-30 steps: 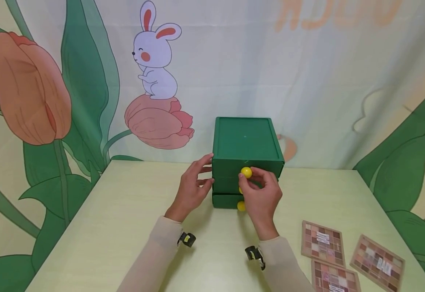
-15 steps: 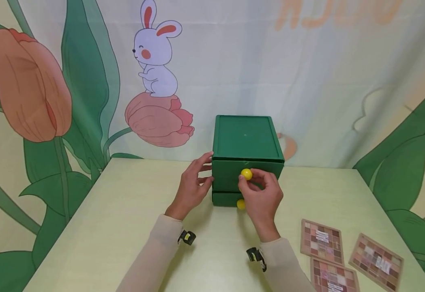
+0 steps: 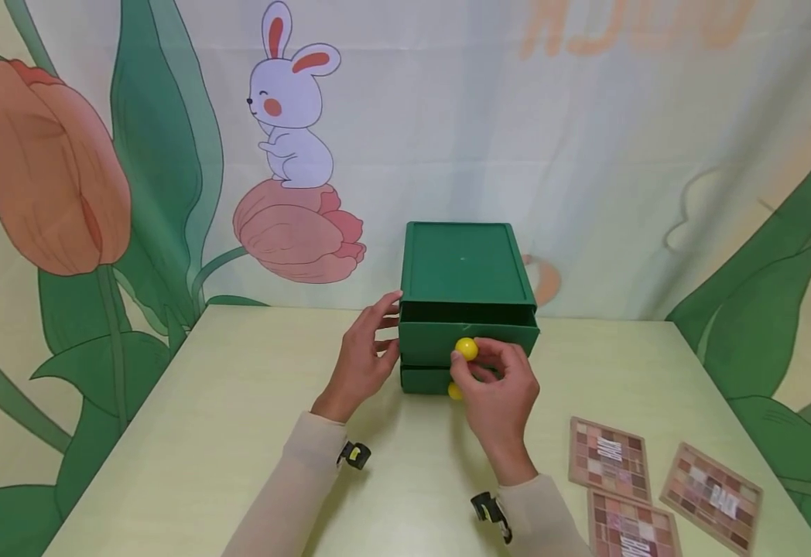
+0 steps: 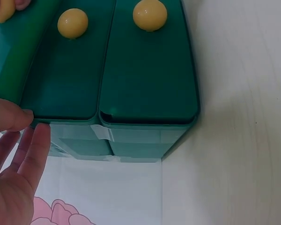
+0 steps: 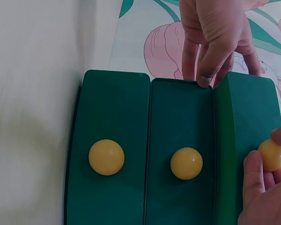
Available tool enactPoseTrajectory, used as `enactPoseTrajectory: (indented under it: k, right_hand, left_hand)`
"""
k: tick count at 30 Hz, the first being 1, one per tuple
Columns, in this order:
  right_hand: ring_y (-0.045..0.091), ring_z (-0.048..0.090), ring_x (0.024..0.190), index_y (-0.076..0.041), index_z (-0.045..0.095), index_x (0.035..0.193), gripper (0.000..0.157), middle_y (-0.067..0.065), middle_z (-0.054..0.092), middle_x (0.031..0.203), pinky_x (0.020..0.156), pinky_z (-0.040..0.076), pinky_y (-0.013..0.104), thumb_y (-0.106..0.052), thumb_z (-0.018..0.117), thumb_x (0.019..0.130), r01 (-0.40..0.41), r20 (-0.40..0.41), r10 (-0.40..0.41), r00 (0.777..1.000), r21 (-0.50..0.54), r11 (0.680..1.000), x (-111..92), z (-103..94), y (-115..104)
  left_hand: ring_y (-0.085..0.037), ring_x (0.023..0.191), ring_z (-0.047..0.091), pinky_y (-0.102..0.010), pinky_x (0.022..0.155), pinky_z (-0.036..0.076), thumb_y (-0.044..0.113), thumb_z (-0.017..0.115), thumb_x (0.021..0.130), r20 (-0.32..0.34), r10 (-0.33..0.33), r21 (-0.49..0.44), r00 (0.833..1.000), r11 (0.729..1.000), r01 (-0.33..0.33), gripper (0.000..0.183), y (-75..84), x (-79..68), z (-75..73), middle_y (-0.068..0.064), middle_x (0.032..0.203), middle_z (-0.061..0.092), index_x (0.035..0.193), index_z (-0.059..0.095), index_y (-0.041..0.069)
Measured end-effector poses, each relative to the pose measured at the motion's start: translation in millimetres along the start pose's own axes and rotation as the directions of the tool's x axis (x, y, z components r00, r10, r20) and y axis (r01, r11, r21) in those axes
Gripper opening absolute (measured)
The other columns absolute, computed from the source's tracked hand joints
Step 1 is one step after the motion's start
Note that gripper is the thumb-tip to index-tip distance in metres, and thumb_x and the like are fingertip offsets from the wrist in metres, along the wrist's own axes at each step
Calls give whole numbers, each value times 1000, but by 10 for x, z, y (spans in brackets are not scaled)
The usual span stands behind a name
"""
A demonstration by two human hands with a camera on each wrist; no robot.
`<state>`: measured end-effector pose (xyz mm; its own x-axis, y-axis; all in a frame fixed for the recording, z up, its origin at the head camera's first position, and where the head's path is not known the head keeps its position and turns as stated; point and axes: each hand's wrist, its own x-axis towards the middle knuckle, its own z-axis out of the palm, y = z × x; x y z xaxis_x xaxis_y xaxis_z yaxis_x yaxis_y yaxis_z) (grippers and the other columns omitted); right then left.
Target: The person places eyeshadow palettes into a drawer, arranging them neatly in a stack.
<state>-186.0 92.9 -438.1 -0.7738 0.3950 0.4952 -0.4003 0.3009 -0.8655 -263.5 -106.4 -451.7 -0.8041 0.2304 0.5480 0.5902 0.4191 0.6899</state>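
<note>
Top drawer (image 3: 429,344) is in the uppermost slot of the green drawer unit (image 3: 464,263), partly pulled out, dark gap behind its front; can't tell what's inside. Front faces you, yellow knob (image 3: 466,350) pointing your way. Long axis of the front runs left to right; slide direction runs back toward the backdrop (image 3: 621,155). Full depth is hidden, so can't call the long axis of the whole drawer.

Your right grip (image 3: 499,383) has the yellow knob pinched between thumb and fingertips. Your left grip (image 3: 366,356) isn't clamped on anything: fingers reach out spread, tips touching the unit's left edge, thumb by the middle drawer (image 5: 180,122).

Watch-outs, my read: knob is round and glossy, so a light pinch could slip off if the drawer binds. A sideways pull could skew it in its slot and jam it. Pulled too far, the front could drop as it loses support from the slot. Left side is braced by fingertips only, so a hard tug could drag or twist the whole unit. Those fingertips could get nipped if the drawer goes back fast.

Further out: middle one and bottom drawer (image 3: 422,380) look closed or nearly so. Unit stands on the tabletop (image 3: 238,433), backdrop behind it. Three flat palettes (image 3: 610,458) lie to your right, well apart from the unit
</note>
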Motion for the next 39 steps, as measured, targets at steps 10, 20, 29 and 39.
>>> enactPoseTrajectory:
  k: [10, 20, 29, 39]
  right_hand:
    - [15, 72, 89, -3, 74, 105, 27, 7, 66, 103, 78, 64, 18, -8, 90, 83, 17, -1, -17, 1000, -5, 1000, -121, -80, -68]
    - [16, 70, 86, -4, 75, 102, 27, 5, 66, 101, 78, 65, 21, -6, 91, 82, 3, 17, -3, 1000, 11, 1000, -255, -162, -133]
    - [14, 72, 85, -4, 74, 100, 26, 5, 66, 100, 77, 66, 22, -4, 91, 81, 18, 30, -19, 999, 27, 999, -373, -223, -196]
    - [15, 73, 85, -3, 74, 99, 26, 6, 67, 98, 75, 66, 22, -1, 91, 79, 61, 17, -61, 998, 17, 998, -440, -287, -217]
  left_hand:
    - [-30, 125, 68, -44, 91, 66, -8, 69, 96, 7, 10, -5, 1000, 1000, -10, 86, 10, 0, -3, -11, 139, 59, 162, 36, 36]
    - [-31, 126, 68, -46, 91, 65, -5, 71, 96, 16, -15, 11, 1000, 1000, 15, 87, 14, -7, -16, -11, 142, 58, 162, 35, 38]
    - [-32, 127, 68, -46, 91, 65, -6, 72, 95, 20, -5, 15, 1000, 1000, 5, 89, -9, -5, -20, -12, 141, 58, 163, 34, 37]
    - [-34, 125, 69, -46, 90, 65, -7, 72, 95, 23, 11, 19, 1000, 1000, -11, 88, -4, 6, -7, -13, 140, 59, 163, 35, 36]
